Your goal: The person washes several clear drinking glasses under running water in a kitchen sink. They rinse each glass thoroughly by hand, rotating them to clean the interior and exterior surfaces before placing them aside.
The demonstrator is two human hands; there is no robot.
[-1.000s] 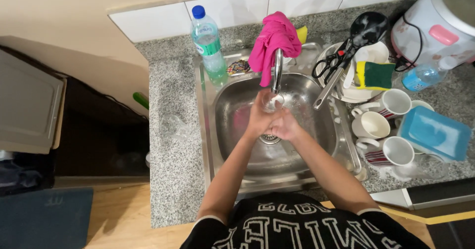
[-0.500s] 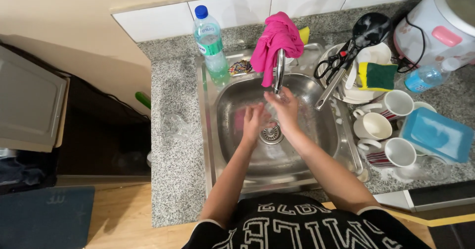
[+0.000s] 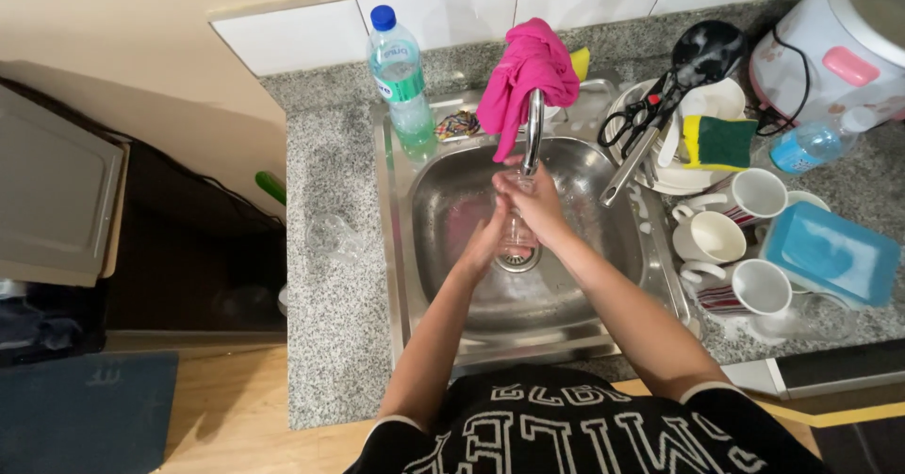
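Rinsing goes best, I judge, with the glass (image 3: 517, 231) kept low over the drain (image 3: 517, 259) and turned under the tap (image 3: 533, 130), so water runs through it and spray stays in the sink (image 3: 566, 295). Left to right: a plastic bottle (image 3: 400, 83) stands at the sink's back left corner. The left hand (image 3: 483, 245) cups the clear glass from the side, fingers curled on it. The right hand (image 3: 535, 201) wraps over its top, fingers closed around it, just beneath the spout. A pink cloth (image 3: 528, 73) hangs on the tap. Right of the sink lie scissors (image 3: 636, 121), a green and yellow sponge (image 3: 718, 141), white mugs (image 3: 735, 238) and a blue lid (image 3: 830, 253). The worktop (image 3: 335, 342) is speckled grey stone under white wall tiles, in a small kitchen with a wooden floor.
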